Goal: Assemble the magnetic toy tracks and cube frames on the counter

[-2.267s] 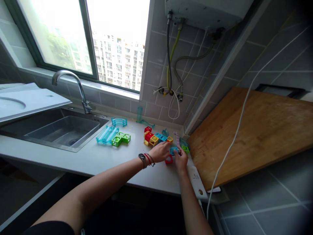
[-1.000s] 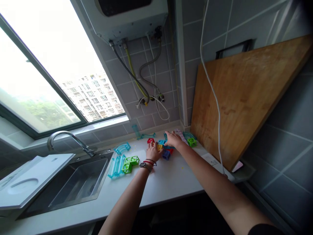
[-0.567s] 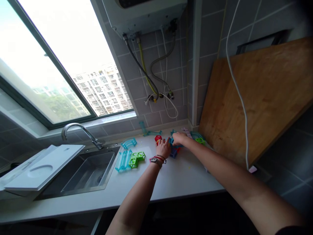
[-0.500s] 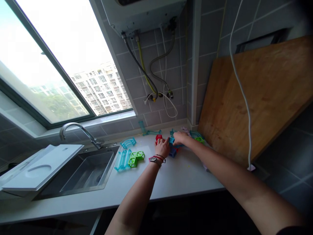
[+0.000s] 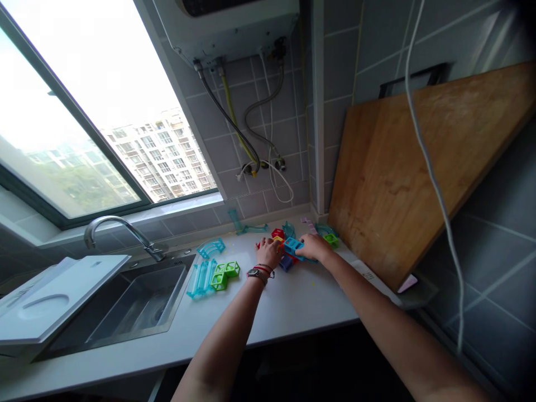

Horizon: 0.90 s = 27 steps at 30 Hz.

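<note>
Pinching right hand (image 5: 315,247): fingers bent on blue blocks (image 5: 292,245), between both hands.
Left hand (image 5: 268,255): half-curled at yellow block (image 5: 277,239); grip I cannot tell.
Green blocks (image 5: 224,272): seemingly joined already.
Turquoise tracks (image 5: 202,279): seemingly unattached.

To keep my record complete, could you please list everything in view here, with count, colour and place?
Glass window: 1, green-grey frame, upper left.
Boxy wall unit: 1, white, top.
Flexible hoses: 3, black, yellow, grey, below unit.
Metal sink: 1, grey, left.
Curved metal faucet: 1, silver, behind sink.
Flat slab: at least 1, white, over sink.
Wooden board: 1, brown, leaning, right.
Long cable: 1, white, before board.
Flat countertop: 1, white, centre.
See-through plastic tracks: several, teal, counter's back and left.
Open plastic cubes: many, some hidden, green, red, yellow, blue, purple; on counter.
Wristwatch: 1, dark face, left wrist.
Left hand: 1, at yellow cube.
Right hand: 1, holding blue cubes.
</note>
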Available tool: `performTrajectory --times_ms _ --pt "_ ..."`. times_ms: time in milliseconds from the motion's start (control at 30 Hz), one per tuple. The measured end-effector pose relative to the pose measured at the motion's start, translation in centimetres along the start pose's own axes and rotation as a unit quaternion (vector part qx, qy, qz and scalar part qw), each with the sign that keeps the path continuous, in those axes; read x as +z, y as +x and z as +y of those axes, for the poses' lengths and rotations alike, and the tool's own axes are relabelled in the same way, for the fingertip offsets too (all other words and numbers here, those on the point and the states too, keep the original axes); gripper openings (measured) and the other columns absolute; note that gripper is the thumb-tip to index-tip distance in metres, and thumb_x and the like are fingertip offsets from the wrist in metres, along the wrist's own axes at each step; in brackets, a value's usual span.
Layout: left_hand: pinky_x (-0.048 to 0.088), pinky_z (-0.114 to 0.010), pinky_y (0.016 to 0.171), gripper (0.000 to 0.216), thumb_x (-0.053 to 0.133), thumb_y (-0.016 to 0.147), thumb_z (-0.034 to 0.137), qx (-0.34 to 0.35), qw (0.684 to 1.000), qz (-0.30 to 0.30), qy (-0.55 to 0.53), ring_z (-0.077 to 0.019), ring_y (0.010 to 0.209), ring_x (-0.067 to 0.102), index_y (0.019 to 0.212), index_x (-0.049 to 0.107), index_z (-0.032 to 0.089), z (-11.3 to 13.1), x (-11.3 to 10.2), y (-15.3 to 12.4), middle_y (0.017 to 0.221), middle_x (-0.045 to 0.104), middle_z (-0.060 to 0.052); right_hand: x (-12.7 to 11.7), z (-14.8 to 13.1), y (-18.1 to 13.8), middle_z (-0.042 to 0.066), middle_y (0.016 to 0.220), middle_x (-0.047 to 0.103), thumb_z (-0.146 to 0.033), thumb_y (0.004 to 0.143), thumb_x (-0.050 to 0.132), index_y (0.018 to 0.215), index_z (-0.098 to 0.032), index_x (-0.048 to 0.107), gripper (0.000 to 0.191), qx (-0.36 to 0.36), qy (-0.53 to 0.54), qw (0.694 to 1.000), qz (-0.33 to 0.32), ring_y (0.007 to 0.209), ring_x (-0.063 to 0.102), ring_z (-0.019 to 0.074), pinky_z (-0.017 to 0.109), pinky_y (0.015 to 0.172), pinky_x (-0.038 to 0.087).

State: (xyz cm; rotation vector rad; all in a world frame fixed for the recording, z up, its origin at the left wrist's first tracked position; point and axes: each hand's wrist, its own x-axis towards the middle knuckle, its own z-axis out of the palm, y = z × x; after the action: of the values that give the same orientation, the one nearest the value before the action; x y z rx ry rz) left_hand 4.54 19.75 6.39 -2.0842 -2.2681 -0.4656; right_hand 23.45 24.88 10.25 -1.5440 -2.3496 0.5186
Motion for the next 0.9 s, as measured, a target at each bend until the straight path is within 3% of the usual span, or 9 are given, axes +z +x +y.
performTrajectory --times_ms 267,367,467,533,600,700,900 --pt "0.019 -0.078 0.106 0.049 0.064 0.081 0.03 -0.016 0.999 0.014 -0.048 -0.0417 0.138 0.034 0.13 0.058 0.03 0.9 -1.4 0.8 0.138 0.055 -0.014 1.1 0.5 -4.5 0.007 0.089 0.077 -0.039 0.071 0.073 0.095 -0.023 0.075 0.029 0.012 0.071 0.996 0.049 0.083 0.07 0.0242 0.026 0.063 0.041" --pt "0.027 -0.063 0.115 0.051 0.056 0.082 0.018 0.035 0.995 0.018 -0.088 -0.0347 0.141 0.037 0.132 0.057 0.027 1.3 -3.4 -0.8 0.144 0.052 -0.01 1.5 0.8 -6.3 0.007 0.098 0.076 -0.038 0.073 0.074 0.109 -0.024 0.072 0.039 -0.012 0.133 0.989 0.069 0.088 0.07 0.0254 0.028 0.071 0.046" --pt "0.041 -0.04 0.113 0.06 0.048 0.081 0.007 0.116 0.981 -0.009 -0.155 -0.0225 0.132 0.05 0.137 0.052 0.028 1.2 -5.2 -4.9 0.141 0.057 -0.004 2.1 0.7 -8.4 0.007 0.112 0.074 -0.035 0.073 0.074 0.118 -0.025 0.069 0.046 -0.11 0.184 0.975 0.052 0.099 0.068 0.0272 0.031 0.083 0.048" --pt "0.043 -0.041 0.113 0.07 0.052 0.081 0.008 0.183 0.95 -0.042 -0.249 -0.0246 0.134 0.05 0.148 0.04 0.026 1.0 -5.6 -8.5 0.145 0.053 -0.007 2.4 0.4 -9.5 0.006 0.118 0.071 -0.035 0.073 0.074 0.122 -0.026 0.068 0.05 -0.179 0.195 0.964 0.017 0.103 0.067 0.027 0.031 0.088 0.048" --pt "0.041 -0.044 0.114 0.071 0.059 0.083 0.014 0.189 0.939 -0.049 -0.282 -0.0269 0.136 0.048 0.149 0.038 0.027 0.8 -5.3 -11.7 0.148 0.049 -0.009 2.6 0.2 -10.2 0.005 0.117 0.071 -0.035 0.073 0.074 0.124 -0.028 0.068 0.052 -0.219 0.194 0.956 -0.023 0.102 0.067 0.0264 0.031 0.089 0.048" --pt "0.048 -0.042 0.106 0.057 0.068 0.086 0.026 0.141 0.947 -0.039 -0.287 -0.0263 0.124 0.057 0.14 0.05 0.029 0.4 -3.9 -14.5 0.134 0.059 -0.009 3.2 0.0 -10.5 0.004 0.112 0.073 -0.033 0.072 0.074 0.123 -0.029 0.069 0.052 -0.247 0.17 0.951 -0.071 0.099 0.068 0.0259 0.029 0.086 0.049" --pt "0.053 -0.038 0.095 0.044 0.074 0.084 0.037 0.115 0.943 -0.041 -0.308 -0.0242 0.106 0.066 0.126 0.063 0.027 -1.1 -0.5 -15.2 0.115 0.069 -0.007 4.8 0.7 -10.5 0.004 0.113 0.074 -0.035 0.071 0.074 0.119 -0.029 0.072 0.049 -0.23 0.158 0.953 -0.113 0.099 0.069 0.0255 0.028 0.089 0.049"
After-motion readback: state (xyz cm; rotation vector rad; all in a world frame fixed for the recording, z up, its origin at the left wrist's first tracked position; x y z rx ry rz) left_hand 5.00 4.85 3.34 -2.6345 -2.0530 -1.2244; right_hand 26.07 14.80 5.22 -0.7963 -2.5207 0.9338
